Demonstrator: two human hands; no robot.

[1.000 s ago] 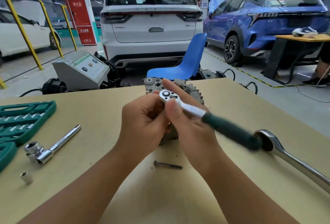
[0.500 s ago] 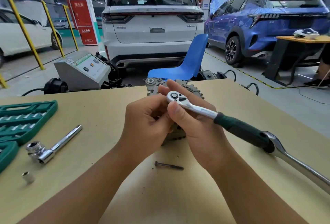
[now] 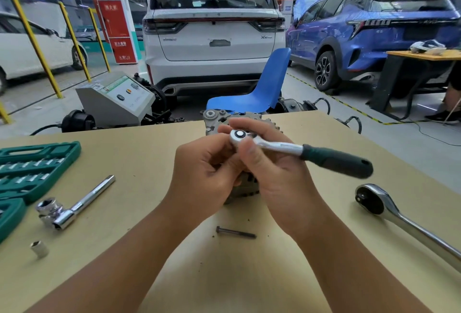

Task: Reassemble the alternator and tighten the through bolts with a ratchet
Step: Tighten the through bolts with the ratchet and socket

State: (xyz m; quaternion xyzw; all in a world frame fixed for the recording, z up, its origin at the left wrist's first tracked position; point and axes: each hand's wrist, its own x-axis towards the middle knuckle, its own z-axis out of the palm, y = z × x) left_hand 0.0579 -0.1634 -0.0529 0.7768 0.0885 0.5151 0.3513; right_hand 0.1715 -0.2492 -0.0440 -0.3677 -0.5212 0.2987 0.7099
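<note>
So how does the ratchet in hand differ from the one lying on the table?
The green-handled ratchet is pinched at its head by the right hand above the alternator; the big chrome ratchet lies untouched on the table. The first looks slimmer with a dark grip; the second is bare metal. Both have round heads.

Ratchet on the alternator, both hands in there

Right hand (image 3: 282, 178) pinches the small ratchet (image 3: 294, 149) by its head, green handle sticking out right. Left hand (image 3: 207, 175) curls in just beside that grip, alternator (image 3: 240, 189) mostly hidden under both. A loose bolt (image 3: 235, 232) lies below the grip, big ratchet (image 3: 399, 218) off right.
</note>
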